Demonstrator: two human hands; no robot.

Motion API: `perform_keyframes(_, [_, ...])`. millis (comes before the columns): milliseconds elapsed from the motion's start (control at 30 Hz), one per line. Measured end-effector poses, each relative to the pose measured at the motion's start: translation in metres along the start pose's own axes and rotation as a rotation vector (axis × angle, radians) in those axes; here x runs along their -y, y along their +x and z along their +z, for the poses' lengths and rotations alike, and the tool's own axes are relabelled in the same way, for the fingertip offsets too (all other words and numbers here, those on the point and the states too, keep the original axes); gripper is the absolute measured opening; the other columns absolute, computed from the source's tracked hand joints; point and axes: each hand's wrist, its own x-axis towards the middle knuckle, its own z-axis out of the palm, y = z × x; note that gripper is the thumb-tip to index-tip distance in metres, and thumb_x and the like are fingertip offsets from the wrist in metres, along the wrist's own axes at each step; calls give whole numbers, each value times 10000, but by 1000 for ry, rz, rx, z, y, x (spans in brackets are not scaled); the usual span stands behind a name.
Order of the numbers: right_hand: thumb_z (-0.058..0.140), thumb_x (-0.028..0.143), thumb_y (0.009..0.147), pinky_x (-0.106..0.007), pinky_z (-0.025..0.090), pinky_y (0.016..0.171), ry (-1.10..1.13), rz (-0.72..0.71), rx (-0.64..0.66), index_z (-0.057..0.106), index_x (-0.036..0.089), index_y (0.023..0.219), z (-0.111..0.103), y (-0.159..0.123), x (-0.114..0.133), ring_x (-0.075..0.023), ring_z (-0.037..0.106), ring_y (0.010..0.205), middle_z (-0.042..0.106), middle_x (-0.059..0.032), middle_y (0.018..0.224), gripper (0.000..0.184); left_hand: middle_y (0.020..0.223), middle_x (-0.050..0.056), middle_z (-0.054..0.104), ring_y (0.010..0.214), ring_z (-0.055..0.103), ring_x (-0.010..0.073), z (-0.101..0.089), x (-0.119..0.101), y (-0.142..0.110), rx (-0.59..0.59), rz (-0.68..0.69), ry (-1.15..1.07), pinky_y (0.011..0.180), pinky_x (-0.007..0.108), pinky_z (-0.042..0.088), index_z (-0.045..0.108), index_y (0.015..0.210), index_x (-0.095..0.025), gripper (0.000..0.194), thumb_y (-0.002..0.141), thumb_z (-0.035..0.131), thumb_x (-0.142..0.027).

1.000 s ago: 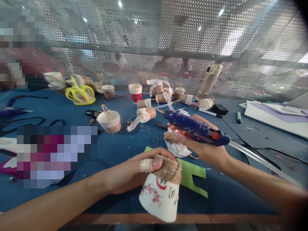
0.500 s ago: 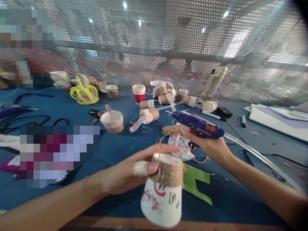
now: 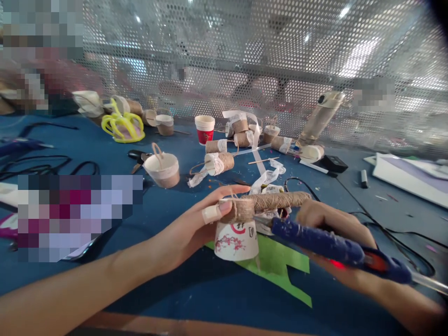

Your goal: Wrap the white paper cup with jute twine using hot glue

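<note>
My left hand (image 3: pixel 198 221), a plaster round its thumb, is closed on a white paper cup (image 3: pixel 233 247) printed with pink blossom. The cup is turned upside down, its narrow upper end wrapped in brown twine. In my right hand (image 3: pixel 334 221) is a blue hot glue gun (image 3: pixel 322 247), its nozzle tip at the right side of the wrapped band; I cannot tell whether it touches. A spool of twine (image 3: pixel 280 201) lies between the cup and my right hand's fingers. Green felt (image 3: pixel 280 263) lies beneath, and white lace (image 3: pixel 269 179) behind.
A twine-wrapped cup with a handle (image 3: pixel 163 170) stands left of centre. Farther back are a red paper cup (image 3: pixel 205 130), several twine-wrapped cups, a yellow crown-shaped piece (image 3: pixel 123 127) and a bottle (image 3: pixel 322 116) against the perforated screen. Black cables (image 3: pixel 381 224) run along the right.
My right hand has brought the glue gun down and toward me, its nozzle now beside the cup. My left hand has tilted the cup more upright and moved it farther away from me.
</note>
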Motion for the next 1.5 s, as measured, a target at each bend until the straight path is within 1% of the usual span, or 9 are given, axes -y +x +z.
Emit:
perform_keyframes(200, [674,211,795,-282,332,523,-100,-107,72,482,239,762,-5,-5,-8,-135,438,572,484,25,684,196,1253,41,704,1157,631,307,0,1,0,-2,29,92,890,389,474,608,1315,-353,385,950,563,-465])
perform_keyframes(400, [596,181,822,-259,292,536,-309,-142,29,411,246,772,-1,-6,0,-129,376,596,410,31,701,202,1267,-29,679,1138,606,217,-3,5,-1,-90,214,302,856,272,472,679,1241,-393,297,957,596,-419])
perform_keyframes(533, [531,126,889,-237,275,514,-432,-201,-23,418,240,771,5,-6,6,-116,326,583,379,31,712,199,1255,-73,683,1136,598,172,-4,10,-1,-122,275,437,885,225,464,687,1225,-423,275,968,590,-408])
perform_keyframes(667, [481,75,947,-209,307,526,-502,-216,-43,400,232,756,9,-6,10,-90,364,578,402,40,712,260,1286,-82,679,1197,590,181,-2,9,-1,-133,284,510,940,219,473,681,1232,-427,282,964,594,-412])
perform_keyframes(900, [506,42,927,-226,298,521,-564,-177,5,414,239,770,5,-7,16,-100,330,577,389,45,721,268,1331,-72,658,1257,566,202,0,9,-1,-175,329,614,1010,236,460,694,1229,-416,285,960,603,-387])
perform_keyframes(1000, [490,-15,898,-217,292,527,-562,-167,9,406,237,775,3,-8,18,-91,376,589,370,48,711,293,1309,-56,673,1251,571,214,-1,9,-2,-185,331,619,1017,259,464,691,1235,-405,289,962,598,-390])
perform_keyframes(1200, [505,134,907,-201,325,522,-540,-175,-11,434,232,768,-1,-6,16,-98,377,582,426,36,711,184,1376,-69,640,1312,522,225,-5,13,-4,-200,347,574,1037,278,446,668,1268,-420,313,967,594,-380])
perform_keyframes(1333, [593,133,783,-213,291,511,-518,-172,-25,395,235,755,-3,-5,12,-102,329,578,384,49,690,224,1394,-87,631,1283,554,228,-7,15,-5,-193,278,458,1015,298,457,601,1332,-452,348,994,541,-397])
perform_keyframes(1500, [571,116,784,-223,283,510,-454,-171,-22,382,237,751,-3,-7,7,-106,324,576,378,44,690,227,1334,-62,676,1291,573,263,-8,13,-5,-176,231,392,1021,342,457,537,1382,-463,401,983,549,-429])
